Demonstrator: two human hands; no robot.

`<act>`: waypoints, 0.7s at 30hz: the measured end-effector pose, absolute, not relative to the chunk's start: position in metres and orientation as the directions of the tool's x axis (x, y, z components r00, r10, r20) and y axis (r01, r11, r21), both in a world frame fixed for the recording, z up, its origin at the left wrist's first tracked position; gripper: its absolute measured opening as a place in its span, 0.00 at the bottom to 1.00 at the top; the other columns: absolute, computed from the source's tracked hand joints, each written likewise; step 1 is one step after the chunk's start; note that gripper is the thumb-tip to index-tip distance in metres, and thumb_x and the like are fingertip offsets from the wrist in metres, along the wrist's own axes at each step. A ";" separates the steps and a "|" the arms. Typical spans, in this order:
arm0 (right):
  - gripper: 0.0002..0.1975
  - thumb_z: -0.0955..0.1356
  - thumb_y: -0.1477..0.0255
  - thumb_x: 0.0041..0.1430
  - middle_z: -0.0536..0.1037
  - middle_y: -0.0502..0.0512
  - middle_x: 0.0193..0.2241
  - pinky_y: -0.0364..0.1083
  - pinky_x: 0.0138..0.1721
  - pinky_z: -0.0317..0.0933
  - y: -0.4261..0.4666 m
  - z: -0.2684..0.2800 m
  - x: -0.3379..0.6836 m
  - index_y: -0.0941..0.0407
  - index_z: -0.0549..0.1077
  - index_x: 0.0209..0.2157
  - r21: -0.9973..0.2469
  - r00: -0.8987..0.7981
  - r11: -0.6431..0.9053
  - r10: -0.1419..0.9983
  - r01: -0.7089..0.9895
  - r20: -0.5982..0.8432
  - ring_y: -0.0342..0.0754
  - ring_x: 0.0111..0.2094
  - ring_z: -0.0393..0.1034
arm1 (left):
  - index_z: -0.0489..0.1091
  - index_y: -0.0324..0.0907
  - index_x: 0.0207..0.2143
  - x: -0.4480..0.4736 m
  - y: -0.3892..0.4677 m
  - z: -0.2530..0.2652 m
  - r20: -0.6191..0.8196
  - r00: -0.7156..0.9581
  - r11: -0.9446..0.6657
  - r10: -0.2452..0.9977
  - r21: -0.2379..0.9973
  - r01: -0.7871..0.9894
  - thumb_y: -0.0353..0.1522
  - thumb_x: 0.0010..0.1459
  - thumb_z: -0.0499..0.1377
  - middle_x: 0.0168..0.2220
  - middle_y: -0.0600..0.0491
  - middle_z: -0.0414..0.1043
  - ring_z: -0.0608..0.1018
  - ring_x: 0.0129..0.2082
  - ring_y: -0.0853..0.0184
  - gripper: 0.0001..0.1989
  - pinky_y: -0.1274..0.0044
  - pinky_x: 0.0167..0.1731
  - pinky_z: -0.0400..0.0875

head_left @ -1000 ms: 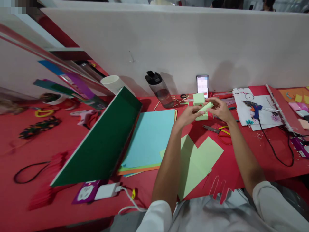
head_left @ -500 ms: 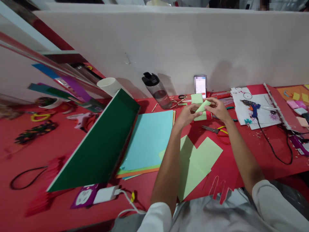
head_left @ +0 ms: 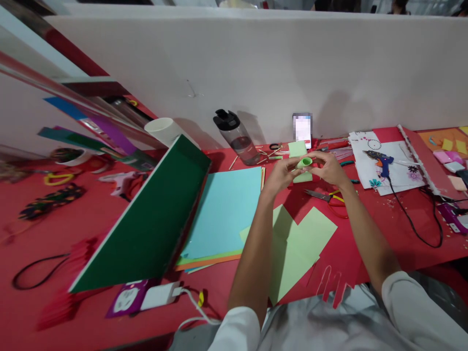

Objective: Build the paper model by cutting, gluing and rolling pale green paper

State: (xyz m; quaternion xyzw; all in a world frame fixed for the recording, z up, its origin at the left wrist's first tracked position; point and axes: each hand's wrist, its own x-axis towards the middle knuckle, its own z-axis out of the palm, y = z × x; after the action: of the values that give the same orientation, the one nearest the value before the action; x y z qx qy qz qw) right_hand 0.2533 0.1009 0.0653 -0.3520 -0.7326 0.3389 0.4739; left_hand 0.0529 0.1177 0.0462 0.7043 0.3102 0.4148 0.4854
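Observation:
Between my two hands is a small light-green paper roll (head_left: 304,163), its open end turned up so the hollow inside shows. My left hand (head_left: 283,174) grips it from the left and my right hand (head_left: 328,168) from the right, fingertips pinching its sides. Just behind and under the roll lie light-green paper pieces (head_left: 298,148). Below my hands are scissors (head_left: 325,196) with yellow handles. Nearer to me, a cut light-green sheet (head_left: 296,248) lies on red paper (head_left: 343,253), which has a hand-shaped cutout at its edge.
Left of my arms is a stack of coloured paper (head_left: 226,209) beside a tilted green board (head_left: 146,224). A bottle (head_left: 237,136) and a phone (head_left: 302,129) stand by the white partition. A blue glue gun (head_left: 383,163) with its cord lies at the right.
The paper roll has been turned from lying slanted to showing its open end towards me. Both hands have shifted their fingers around it.

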 end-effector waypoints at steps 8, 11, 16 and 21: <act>0.13 0.76 0.62 0.60 0.84 0.54 0.45 0.53 0.52 0.73 0.102 0.063 0.254 0.50 0.84 0.46 -0.813 -0.326 0.564 0.803 0.144 0.499 0.53 0.45 0.79 | 0.82 0.40 0.48 0.051 0.120 0.044 0.329 0.407 -0.403 0.852 0.909 0.108 0.44 0.58 0.70 0.48 0.44 0.84 0.82 0.46 0.55 0.21 0.65 0.53 0.74; 0.12 0.76 0.63 0.61 0.84 0.53 0.45 0.53 0.52 0.73 0.102 0.064 0.254 0.49 0.84 0.46 -0.812 -0.316 0.570 0.799 0.129 0.511 0.52 0.46 0.79 | 0.83 0.41 0.48 0.051 0.120 0.043 0.337 0.405 -0.418 0.850 0.899 0.129 0.43 0.59 0.69 0.46 0.45 0.84 0.82 0.44 0.56 0.19 0.66 0.52 0.75; 0.13 0.77 0.63 0.61 0.84 0.53 0.45 0.52 0.51 0.73 0.102 0.063 0.253 0.50 0.83 0.47 -0.810 -0.290 0.572 0.803 0.128 0.521 0.51 0.46 0.79 | 0.82 0.42 0.49 0.050 0.120 0.043 0.383 0.411 -0.486 0.827 0.855 0.181 0.41 0.64 0.65 0.45 0.46 0.82 0.80 0.44 0.58 0.16 0.67 0.51 0.74; 0.12 0.76 0.63 0.61 0.84 0.53 0.44 0.52 0.48 0.73 0.102 0.063 0.253 0.49 0.83 0.46 -0.786 -0.288 0.599 0.788 0.153 0.544 0.51 0.44 0.78 | 0.82 0.46 0.47 0.047 0.125 0.040 0.471 0.351 -0.581 0.810 0.727 0.366 0.36 0.64 0.66 0.47 0.48 0.73 0.75 0.48 0.60 0.11 0.68 0.52 0.72</act>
State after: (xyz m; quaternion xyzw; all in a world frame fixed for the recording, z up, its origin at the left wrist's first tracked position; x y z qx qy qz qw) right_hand 0.2529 0.1022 0.0630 -0.3188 -0.7383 0.3147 0.5042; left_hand 0.0468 0.1251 0.0397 0.7797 0.3769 0.4273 0.2598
